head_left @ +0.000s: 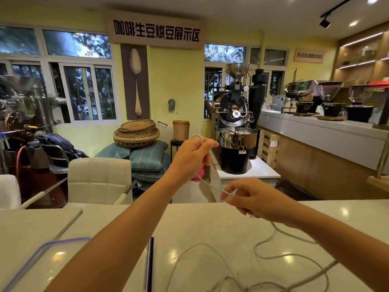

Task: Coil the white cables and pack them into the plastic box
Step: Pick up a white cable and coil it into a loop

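A thin white cable [212, 187] runs taut between my two raised hands above the far edge of the white table [210, 228]. My left hand [192, 157] is held high and pinches the cable, with a small loop showing over its fingers. Lower and to the right, my right hand [254, 201] grips the same cable. From there the cable drops to the table and lies in loose loops [273, 262] at the lower right. A clear plastic box with a blue rim [27, 264] sits at the lower left, partly hidden by my left forearm.
A flat white board [31, 224] lies on the table's left side. Two white chairs [99, 178] stand behind the table. A coffee roaster [235, 127] on a white stand, stacked baskets and cushions fill the room beyond. A counter with grinders runs along the right.
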`<state>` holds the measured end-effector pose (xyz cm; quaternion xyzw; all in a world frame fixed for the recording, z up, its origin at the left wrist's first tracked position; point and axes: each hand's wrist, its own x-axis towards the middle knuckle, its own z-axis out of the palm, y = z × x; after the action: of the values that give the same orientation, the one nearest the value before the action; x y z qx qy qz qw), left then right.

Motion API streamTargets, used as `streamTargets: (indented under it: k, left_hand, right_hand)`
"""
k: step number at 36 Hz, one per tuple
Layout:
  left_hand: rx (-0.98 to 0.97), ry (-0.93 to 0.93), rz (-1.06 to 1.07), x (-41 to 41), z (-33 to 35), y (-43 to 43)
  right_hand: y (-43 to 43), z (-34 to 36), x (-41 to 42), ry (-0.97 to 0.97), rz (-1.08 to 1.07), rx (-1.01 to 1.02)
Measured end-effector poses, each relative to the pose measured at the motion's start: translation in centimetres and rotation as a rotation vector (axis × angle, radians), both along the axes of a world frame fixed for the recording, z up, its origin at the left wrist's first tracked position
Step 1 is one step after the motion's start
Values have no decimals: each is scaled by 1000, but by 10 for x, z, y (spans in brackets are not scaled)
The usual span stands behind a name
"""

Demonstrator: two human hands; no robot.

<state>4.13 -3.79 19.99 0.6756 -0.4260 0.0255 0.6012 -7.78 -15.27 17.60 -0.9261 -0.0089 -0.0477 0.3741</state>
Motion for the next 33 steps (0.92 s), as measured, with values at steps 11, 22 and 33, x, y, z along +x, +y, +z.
streamTargets:
  k: [11,22,33]
  left_hand:
    - [158,-42,-20,0,-27,-4]
    - [106,180,-296,-23,-41,2]
    - [-78,215,-541,-46,-9,8]
  right_hand:
    - [-9,32,6,-181,-15,-334]
    - [-35,65,35,-441,-24,-296]
    - [-19,16,60,-438,34,475]
